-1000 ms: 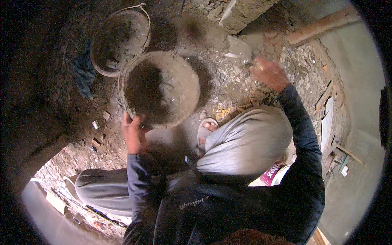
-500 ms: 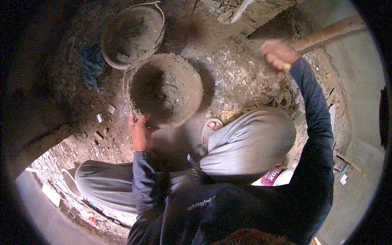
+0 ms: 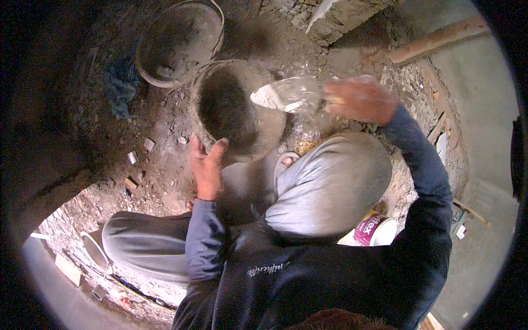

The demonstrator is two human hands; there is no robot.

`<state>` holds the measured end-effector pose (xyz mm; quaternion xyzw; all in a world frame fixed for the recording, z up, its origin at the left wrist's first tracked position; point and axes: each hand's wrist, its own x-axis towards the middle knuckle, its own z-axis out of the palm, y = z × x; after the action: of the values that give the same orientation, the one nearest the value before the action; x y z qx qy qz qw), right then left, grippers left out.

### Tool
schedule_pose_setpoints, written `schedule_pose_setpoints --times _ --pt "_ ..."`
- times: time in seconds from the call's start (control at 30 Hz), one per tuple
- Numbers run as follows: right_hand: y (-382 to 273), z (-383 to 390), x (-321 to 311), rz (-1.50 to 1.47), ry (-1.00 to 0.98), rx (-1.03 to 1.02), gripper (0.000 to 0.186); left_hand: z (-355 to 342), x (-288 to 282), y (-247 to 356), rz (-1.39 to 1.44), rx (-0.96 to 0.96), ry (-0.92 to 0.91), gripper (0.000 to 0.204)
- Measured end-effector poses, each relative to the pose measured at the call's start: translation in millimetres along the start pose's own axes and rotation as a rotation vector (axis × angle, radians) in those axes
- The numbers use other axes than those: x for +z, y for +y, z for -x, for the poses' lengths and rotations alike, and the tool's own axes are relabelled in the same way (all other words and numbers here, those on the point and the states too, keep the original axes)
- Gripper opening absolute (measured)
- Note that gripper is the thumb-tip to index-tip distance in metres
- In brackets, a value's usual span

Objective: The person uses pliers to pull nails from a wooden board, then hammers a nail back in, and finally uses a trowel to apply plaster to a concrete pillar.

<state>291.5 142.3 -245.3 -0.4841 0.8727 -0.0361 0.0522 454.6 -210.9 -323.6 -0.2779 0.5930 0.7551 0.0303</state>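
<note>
My left hand [image 3: 206, 170] grips the near-left rim of a mortar-crusted round pan [image 3: 258, 143], whose dark inside shows some grey residue. Held by its handle in my right hand [image 3: 360, 99], a metal trowel [image 3: 294, 94] reaches over the right part of that pan, slightly blurred. Behind and to the left sits a second dirty pan [image 3: 170, 41] with a pale cord or handle along its rim. A dark blue cloth [image 3: 121, 85] lies beside it.
Rubble covers the floor [image 3: 165, 126]. A broken masonry block [image 3: 344, 25] and a long reddish beam [image 3: 434, 38] are at upper right. A white bucket with a purple label [image 3: 382, 231] is beside my right knee. A dark overhang [image 3: 49, 187] borders the left.
My right hand rose over the rubble at right, then swung left with the trowel, which is now over the pan. My left hand and the pan have shifted right.
</note>
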Motion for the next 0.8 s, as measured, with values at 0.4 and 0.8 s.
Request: schedule_pose_setpoints --times 0.4,0.8 --pt "-63.7 -60.1 58.4 -0.336 -0.393 0.050 0.032 6.8 25.5 -29.8 -0.188 0.166 0.011 0.075" --pt "-26.1 1.6 33.1 -0.280 -0.091 0.534 0.044 0.5 14.5 6.2 0.139 -0.081 0.104 0.051"
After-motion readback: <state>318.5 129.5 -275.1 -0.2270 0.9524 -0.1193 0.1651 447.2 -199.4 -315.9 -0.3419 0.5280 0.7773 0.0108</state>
